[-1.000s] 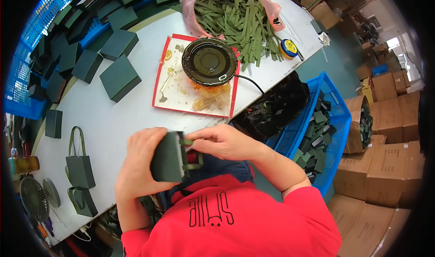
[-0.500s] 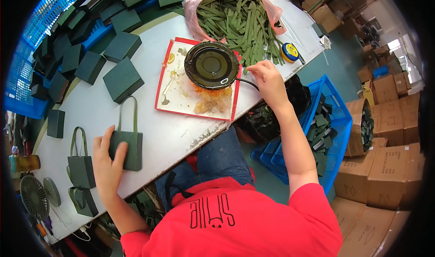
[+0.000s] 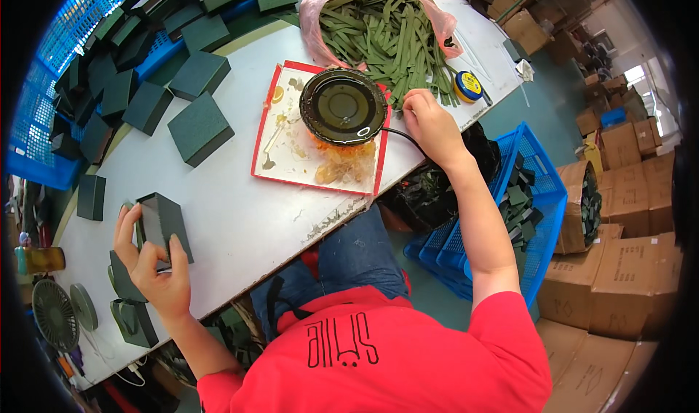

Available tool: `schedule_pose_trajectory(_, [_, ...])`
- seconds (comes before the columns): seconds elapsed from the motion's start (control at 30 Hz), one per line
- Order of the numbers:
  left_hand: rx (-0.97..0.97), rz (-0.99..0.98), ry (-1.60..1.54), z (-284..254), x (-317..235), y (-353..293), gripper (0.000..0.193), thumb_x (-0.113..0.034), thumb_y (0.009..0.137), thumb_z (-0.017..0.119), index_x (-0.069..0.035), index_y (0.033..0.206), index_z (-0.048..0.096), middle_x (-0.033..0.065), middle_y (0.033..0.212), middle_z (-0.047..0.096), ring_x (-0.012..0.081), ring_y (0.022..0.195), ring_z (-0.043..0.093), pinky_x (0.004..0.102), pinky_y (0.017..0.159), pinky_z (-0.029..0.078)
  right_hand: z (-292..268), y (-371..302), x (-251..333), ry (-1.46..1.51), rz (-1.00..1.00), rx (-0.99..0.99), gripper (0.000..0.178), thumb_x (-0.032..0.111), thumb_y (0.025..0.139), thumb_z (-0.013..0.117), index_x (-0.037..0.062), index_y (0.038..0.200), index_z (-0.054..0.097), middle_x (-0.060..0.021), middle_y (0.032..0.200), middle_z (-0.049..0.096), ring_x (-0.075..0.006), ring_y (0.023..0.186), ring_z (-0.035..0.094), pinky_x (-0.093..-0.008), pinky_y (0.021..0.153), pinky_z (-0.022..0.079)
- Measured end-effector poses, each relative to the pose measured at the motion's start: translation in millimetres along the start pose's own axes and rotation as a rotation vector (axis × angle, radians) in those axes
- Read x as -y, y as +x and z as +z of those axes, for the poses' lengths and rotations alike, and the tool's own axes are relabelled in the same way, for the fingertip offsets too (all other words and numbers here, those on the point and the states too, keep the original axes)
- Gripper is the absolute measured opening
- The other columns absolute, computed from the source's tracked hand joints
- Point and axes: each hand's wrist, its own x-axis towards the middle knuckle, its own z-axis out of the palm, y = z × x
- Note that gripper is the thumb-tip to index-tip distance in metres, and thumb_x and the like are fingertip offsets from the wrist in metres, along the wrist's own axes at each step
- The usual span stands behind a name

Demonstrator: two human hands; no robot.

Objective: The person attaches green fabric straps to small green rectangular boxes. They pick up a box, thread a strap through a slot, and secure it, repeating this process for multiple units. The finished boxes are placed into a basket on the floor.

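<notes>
"Two jobs at once lol: left hand (image 3: pixel 162 280) curled at the green box (image 3: pixel 175 226) on the table (image 3: pixel 237 213), can't tell if gripping."
"Right hand (image 3: pixel 437 127) has fingers bunched near the ribbons (image 3: pixel 389 38), catch hidden. Strip-picking step, I reckon; next calls for a clean pinch."

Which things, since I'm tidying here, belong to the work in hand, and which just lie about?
Likely in use: green box at the left hand, green strips near the right hand, black pan, strap-handled boxes.

Likely just lying about: fan, cardboard cartons.
</notes>
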Motion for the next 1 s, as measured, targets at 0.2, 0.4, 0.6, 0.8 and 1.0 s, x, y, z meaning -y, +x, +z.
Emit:
schedule_pose_trajectory(0.2, [0.419, 0.051, -0.085, 6, -31, 8, 0.029, 0.004, 0.066, 0.07, -0.003, 0.07, 0.043, 0.0193, 0.151, 0.047, 0.0444, 0.146, 0.034, 0.05, 0.117, 0.028, -1, -7, -5, 0.19, 0.114, -0.075, 0.013, 0.013, 0.1, 0.057, 0.0046, 0.108, 0.055, -0.0145, 0.099, 0.069, -0.038, 0.088, 0.067, -0.0434, 0.073, 0.055])
schedule_pose_trajectory(0.4, [0.612, 0.059, 0.09, 14, -34, 10, 0.071, -0.015, 0.056, 0.087, -0.007, 0.122, 0.06, 0.0185, 0.153, 0.042, 0.0381, 0.132, 0.044, 0.0479, 0.111, 0.031, -24, -10, 13, 0.461, 0.345, -0.134, 0.02, 0.015, 0.101, 0.057, 0.0062, 0.119, 0.06, -0.0135, 0.096, 0.071, -0.0352, 0.083, 0.068, -0.0415, 0.075, 0.054])
schedule_pose_trajectory(0.6, [0.608, 0.017, 0.147, 18, -33, 10, 0.079, -0.021, 0.057, 0.088, -0.007, 0.13, 0.059, 0.0143, 0.147, 0.047, 0.0379, 0.134, 0.041, 0.0484, 0.113, 0.028, -15, -5, -12, 0.057, 0.07, -0.161, 0.018, 0.005, 0.092, 0.061, 0.0073, 0.109, 0.067, -0.0092, 0.103, 0.067, -0.0307, 0.091, 0.068, -0.0398, 0.076, 0.055])
schedule_pose_trajectory(0.8, [0.592, -0.013, 0.119, 21, -30, 5, 0.081, -0.022, 0.058, 0.088, -0.008, 0.132, 0.058, 0.0141, 0.147, 0.046, 0.0376, 0.135, 0.039, 0.0483, 0.114, 0.028, -4, 11, -26, -0.081, -0.077, -0.015, 0.017, 0.003, 0.087, 0.063, 0.0072, 0.103, 0.066, -0.0085, 0.114, 0.063, -0.0312, 0.095, 0.067, -0.0409, 0.078, 0.056])
schedule_pose_trajectory(1.0, [0.572, 0.015, 0.116, 23, -27, 2, 0.08, -0.023, 0.06, 0.087, -0.009, 0.133, 0.058, 0.0144, 0.147, 0.046, 0.037, 0.133, 0.041, 0.0476, 0.112, 0.03, -6, 11, -27, 0.196, 0.059, -0.087, 0.015, 0.004, 0.089, 0.069, 0.0034, 0.102, 0.061, -0.0081, 0.106, 0.068, -0.0207, 0.083, 0.067, -0.0319, 0.071, 0.053])
